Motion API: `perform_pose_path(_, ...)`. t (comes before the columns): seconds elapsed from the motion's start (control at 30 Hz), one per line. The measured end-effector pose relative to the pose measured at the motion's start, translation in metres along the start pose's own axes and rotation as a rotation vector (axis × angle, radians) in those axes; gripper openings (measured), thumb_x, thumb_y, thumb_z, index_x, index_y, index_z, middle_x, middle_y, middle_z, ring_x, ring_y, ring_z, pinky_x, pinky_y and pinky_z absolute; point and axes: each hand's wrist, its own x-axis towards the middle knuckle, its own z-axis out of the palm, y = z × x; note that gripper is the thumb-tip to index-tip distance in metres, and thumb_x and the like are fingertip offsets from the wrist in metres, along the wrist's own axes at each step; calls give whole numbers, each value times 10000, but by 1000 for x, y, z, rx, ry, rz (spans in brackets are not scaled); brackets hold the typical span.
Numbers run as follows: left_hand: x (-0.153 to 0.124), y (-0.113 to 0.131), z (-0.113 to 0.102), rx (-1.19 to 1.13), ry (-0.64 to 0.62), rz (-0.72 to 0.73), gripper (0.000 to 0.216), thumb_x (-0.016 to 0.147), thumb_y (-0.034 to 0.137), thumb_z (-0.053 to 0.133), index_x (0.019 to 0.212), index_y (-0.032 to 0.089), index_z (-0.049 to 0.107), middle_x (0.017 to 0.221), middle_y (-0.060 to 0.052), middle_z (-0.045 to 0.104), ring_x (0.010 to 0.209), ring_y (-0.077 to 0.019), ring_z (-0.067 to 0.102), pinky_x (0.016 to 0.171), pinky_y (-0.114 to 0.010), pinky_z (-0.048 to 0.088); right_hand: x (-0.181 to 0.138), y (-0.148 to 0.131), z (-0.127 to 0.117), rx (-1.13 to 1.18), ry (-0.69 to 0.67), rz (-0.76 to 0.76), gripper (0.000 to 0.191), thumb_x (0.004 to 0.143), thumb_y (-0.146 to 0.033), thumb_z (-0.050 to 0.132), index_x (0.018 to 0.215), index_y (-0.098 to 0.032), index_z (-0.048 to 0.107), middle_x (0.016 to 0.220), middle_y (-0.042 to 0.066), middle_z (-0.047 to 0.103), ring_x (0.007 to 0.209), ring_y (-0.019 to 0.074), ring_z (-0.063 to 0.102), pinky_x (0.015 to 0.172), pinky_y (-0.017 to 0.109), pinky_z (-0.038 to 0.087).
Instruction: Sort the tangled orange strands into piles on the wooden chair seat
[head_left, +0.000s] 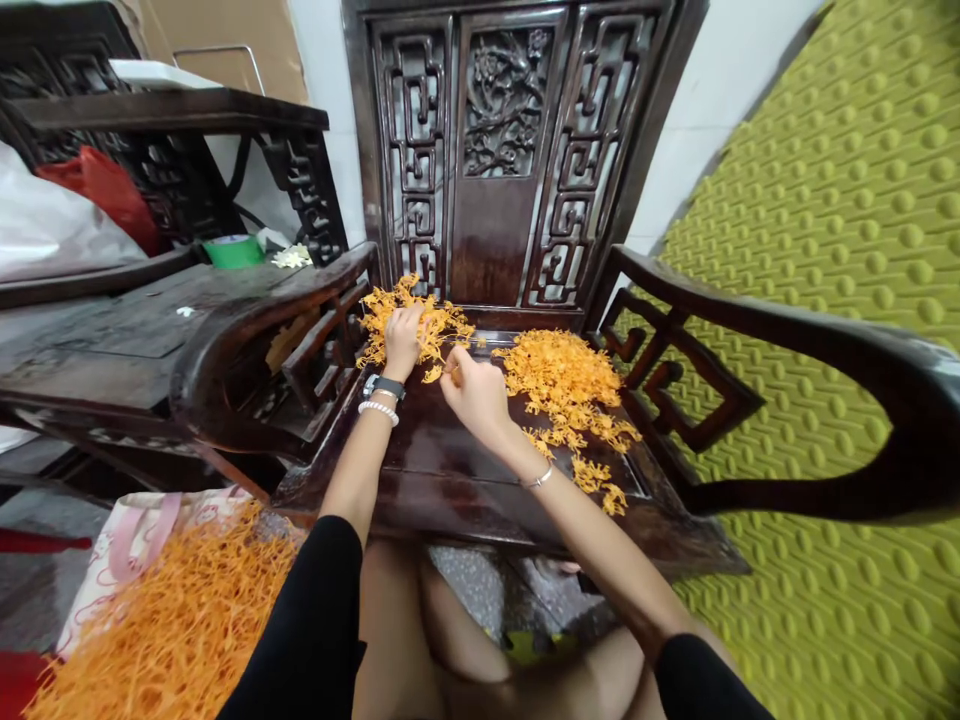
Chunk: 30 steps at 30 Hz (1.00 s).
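A dark, glossy wooden chair seat (450, 440) carries two piles of thin orange flower-shaped pieces with curly ends. My left hand (405, 335) is at the left pile (382, 300), its fingers curled in around some of the pieces and partly hidden by them. A watch and a white beaded bracelet sit on that wrist. Just to its right, my right hand (476, 395) pinches an orange piece between thumb and forefinger, at the near edge of the same pile. The right pile (562, 370) is larger, with several loose pieces trailing toward the front edge of the seat.
A bag (135, 540) heaped with orange strands (180, 620) stands on the floor at lower left. Carved armrests flank the seat; the right armrest (787, 310) borders a yellow-green textured mat (847, 180). On the left side table (112, 330) lies a green tape roll (234, 251).
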Motion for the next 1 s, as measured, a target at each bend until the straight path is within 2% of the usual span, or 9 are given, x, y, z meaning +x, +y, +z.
perform_pose_path(0.17,27,15,3,-126,252,-29,387,934,269,429,1269,152,583,1346,-103,576,1179,-266,515,1031,-397,377,-10,-3,-17,-53,48,12,121,860,-191,485,892,-190,602,625,3,599,558,134,527,545,242,247)
perform_pose_path(0.27,41,18,1,-127,273,-24,398,938,237,400,1295,186,568,1362,-95,565,1175,-265,528,1032,-412,372,-11,-1,-28,-112,68,46,115,856,-183,495,883,-196,606,625,4,602,564,137,535,530,243,218)
perform_pose_path(0.4,52,16,-2,-99,243,58,421,939,238,396,1333,185,532,1360,-89,568,1178,-268,529,1058,-422,353,-12,4,-44,-141,71,59,114,841,-176,509,863,-205,616,598,-7,586,541,132,523,521,245,196)
perform_pose_path(0.5,55,13,-7,-101,245,53,418,942,257,393,1326,157,526,1403,-103,522,1246,-256,488,1104,-414,315,-14,6,-55,-153,87,4,125,841,-172,503,860,-203,622,583,-10,577,543,132,525,524,247,204)
perform_pose_path(0.63,58,9,-23,-112,327,-25,402,961,224,322,1292,138,531,1491,-89,410,1393,-191,331,1178,-369,205,-7,7,-76,-221,125,-123,139,847,-177,493,873,-194,629,583,-1,582,552,140,532,535,253,232)
perform_pose_path(0.73,60,8,-41,-131,346,-82,426,947,164,311,1341,132,469,1521,-84,359,1434,-143,245,1194,-336,169,11,2,-99,-321,137,-175,170,888,-236,489,964,-174,629,637,28,619,585,155,563,555,263,275)
perform_pose_path(0.8,58,11,-54,-159,374,-161,461,922,141,352,1378,120,411,1546,-99,301,1450,-142,198,1196,-328,170,31,-6,-118,-437,138,-195,268,931,-319,472,1089,-149,606,698,65,650,649,192,608,582,287,302)
perform_pose_path(0.9,46,25,-71,-214,433,-293,595,844,83,433,1425,116,310,1567,-109,230,1460,-165,163,1200,-332,184,70,-20,-148,-554,156,-206,439,984,-400,350,1157,-87,605,852,156,670,859,284,636,653,366,317)
perform_pose_path(1.0,23,46,-85,-199,438,-312,688,756,-11,434,1417,127,303,1530,-102,300,1444,-170,209,1202,-339,198,121,-32,-165,-516,187,-231,578,990,-400,212,1180,-26,610,1063,217,629,1089,372,526,698,470,253)
